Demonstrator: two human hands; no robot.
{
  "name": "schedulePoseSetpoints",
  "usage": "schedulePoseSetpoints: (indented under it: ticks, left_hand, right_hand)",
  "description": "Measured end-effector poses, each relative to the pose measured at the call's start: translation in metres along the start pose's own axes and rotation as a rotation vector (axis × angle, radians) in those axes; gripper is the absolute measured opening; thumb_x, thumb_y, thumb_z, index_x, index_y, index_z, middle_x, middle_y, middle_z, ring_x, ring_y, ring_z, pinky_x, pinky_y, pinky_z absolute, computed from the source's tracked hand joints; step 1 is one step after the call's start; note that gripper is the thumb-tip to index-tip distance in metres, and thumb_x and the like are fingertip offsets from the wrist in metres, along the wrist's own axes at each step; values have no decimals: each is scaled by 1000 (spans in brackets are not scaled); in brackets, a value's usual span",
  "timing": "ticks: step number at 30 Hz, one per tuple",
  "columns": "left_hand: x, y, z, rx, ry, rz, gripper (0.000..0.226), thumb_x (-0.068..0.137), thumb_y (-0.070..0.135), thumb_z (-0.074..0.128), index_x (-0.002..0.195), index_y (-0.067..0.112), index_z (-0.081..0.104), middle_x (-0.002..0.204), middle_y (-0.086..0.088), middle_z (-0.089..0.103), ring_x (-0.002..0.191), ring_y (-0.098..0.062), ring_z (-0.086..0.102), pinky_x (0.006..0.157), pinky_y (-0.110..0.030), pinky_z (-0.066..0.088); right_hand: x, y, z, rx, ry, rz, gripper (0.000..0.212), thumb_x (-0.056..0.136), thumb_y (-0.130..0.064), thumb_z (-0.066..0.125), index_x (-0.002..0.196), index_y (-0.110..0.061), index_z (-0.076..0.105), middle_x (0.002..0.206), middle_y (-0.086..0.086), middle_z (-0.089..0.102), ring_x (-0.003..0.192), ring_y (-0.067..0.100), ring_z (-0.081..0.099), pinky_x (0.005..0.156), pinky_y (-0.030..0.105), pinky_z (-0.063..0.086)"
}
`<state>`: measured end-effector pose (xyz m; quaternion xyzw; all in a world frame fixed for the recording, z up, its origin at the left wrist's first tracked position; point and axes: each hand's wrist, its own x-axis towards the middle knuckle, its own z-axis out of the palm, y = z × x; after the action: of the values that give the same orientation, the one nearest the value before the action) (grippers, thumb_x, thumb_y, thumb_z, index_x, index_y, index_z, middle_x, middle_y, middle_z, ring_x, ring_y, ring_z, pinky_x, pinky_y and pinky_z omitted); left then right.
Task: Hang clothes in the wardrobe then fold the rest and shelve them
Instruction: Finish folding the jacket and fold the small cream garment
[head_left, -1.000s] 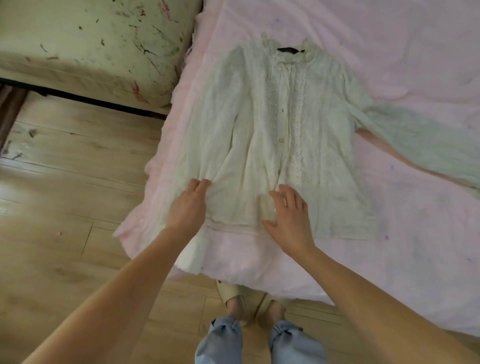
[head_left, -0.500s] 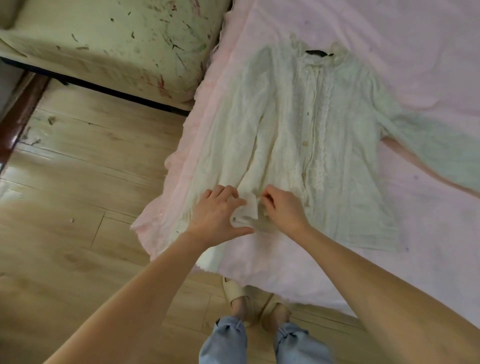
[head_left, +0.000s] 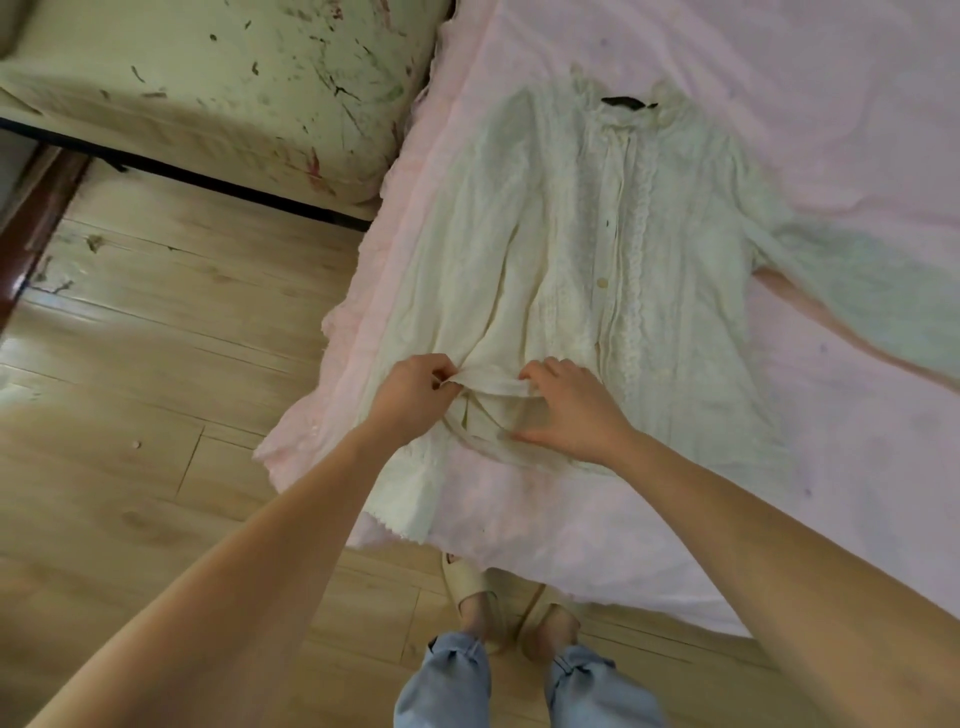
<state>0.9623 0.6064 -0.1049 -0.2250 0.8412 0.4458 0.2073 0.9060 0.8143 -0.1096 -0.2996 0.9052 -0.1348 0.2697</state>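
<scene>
So in the head view there's a cream lace blouse (head_left: 587, 270) laid flat, front up, on a bed with a pink sheet (head_left: 779, 62), collar pointing away and the hem near the bed's edge. One sleeve stretches out to the right across the sheet, the other lies along the blouse's left side and hangs a bit over the bed edge. The left hand (head_left: 413, 395) has its grip curled round a bunched strip of the fabric near the hem, pinching it. The right hand (head_left: 574, 410) is just beside it, fingertips curled onto the other end of that same strip with the thumb spread low on the cloth, so both hands are holding the blouse with the strip taut between them. Below the bed edge you can see beige slippers (head_left: 467, 582) and rolled-up light blue jeans (head_left: 452, 686) on a wood plank floor (head_left: 156, 364). A scuffed pale green cushion thing (head_left: 208, 83) sits top left, touching the bed.
</scene>
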Motion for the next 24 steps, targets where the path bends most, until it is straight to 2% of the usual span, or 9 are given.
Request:
schedulePoseSetpoints:
  ticks: [4,6,9,13,15,17,20,22,24]
  left_hand:
    - [-8,6,5,314,110,125,8,91,26,56,94,21,61,89,5,64,81,-19,62,67,-32,49]
    - [-12,11,12,326,227,195,9,92,24,53,97,21,59,91,7,63,81,-17,60,66,-33,48]
    - [-14,23,19,72,339,224,13,91,14,51,100,20,59,86,10,62,77,-11,57,65,-30,46]
    - [-16,34,21,-220,365,270,17,91,1,47,99,15,53,78,7,57,66,-5,53,61,-24,44]
    - [-17,29,19,14,233,419,19,86,0,55,101,11,55,81,2,54,69,-17,54,62,-33,46]
    - [-15,20,13,449,102,547,28,77,-6,60,101,8,58,88,-4,51,68,-28,54,54,-41,45]
    - [-21,19,-1,941,185,562,37,50,-14,72,75,10,60,80,-5,52,54,-24,48,37,-23,18]
    - [-33,24,-6,1004,306,491,39,43,-14,72,66,13,56,76,-2,52,49,-20,42,44,-19,4]
    - [-45,27,-7,938,353,352,29,61,-10,66,77,13,56,85,-1,53,54,-22,45,43,-24,10]
  right_hand:
    - [-5,4,12,-195,56,8,44,86,-32,60,124,-16,44,117,1,49,108,23,48,94,31,36]
    - [-6,3,16,-184,71,47,49,85,-41,60,125,-16,44,119,2,49,109,25,48,96,34,36]
    - [-10,0,24,-172,78,96,62,81,-49,62,128,-14,44,120,5,50,108,28,50,92,39,39]
    - [-11,4,29,-93,124,164,48,85,-19,59,129,-7,43,120,12,47,106,30,46,72,33,36]
    - [-12,8,25,-79,67,155,46,85,-13,58,129,-9,43,123,10,44,110,27,42,73,33,38]
    - [-18,11,23,-55,24,126,47,84,-9,58,128,-7,44,123,10,43,113,27,41,80,36,43]
    - [-33,13,26,-54,39,83,47,83,-3,61,128,-4,49,128,13,46,120,31,43,91,43,47]
    - [-45,15,32,-97,111,108,47,76,5,66,121,0,58,130,18,52,126,37,46,103,48,43]
    - [-56,14,34,-99,184,154,41,74,8,66,114,2,61,126,19,57,123,38,51,98,51,47]
